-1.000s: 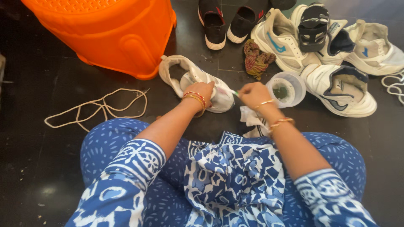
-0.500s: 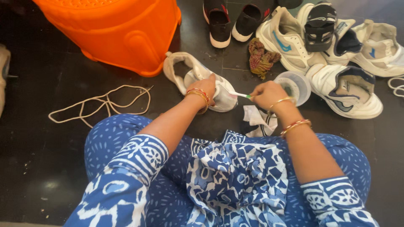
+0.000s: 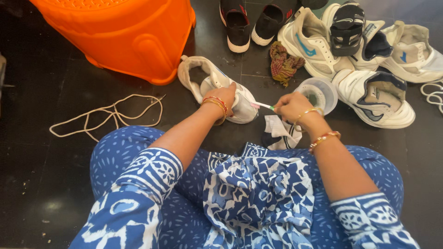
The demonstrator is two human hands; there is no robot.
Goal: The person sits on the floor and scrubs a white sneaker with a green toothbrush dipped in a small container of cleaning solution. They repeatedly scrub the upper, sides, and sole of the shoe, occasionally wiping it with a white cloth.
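Observation:
A dirty white sneaker (image 3: 210,80) lies on the dark floor in front of me, toe toward my lap. My left hand (image 3: 224,96) grips its toe end and holds it steady. My right hand (image 3: 291,106) is closed around a small toothbrush (image 3: 262,105), whose white and green handle points left with its head against the sneaker's toe. Just behind my right hand stands a clear plastic cup (image 3: 320,93) with greenish liquid in it. Both wrists wear bangles.
An orange plastic tub (image 3: 120,34) stands at the back left. A loose shoelace (image 3: 108,115) lies on the left. A white cloth (image 3: 280,131) lies by my knee. Several black and white shoes (image 3: 369,92) and a checked rag (image 3: 284,62) crowd the back right.
My right hand has pulled back to the right from the sneaker's toe, so the toothbrush handle now shows. My left hand has stayed on the sneaker.

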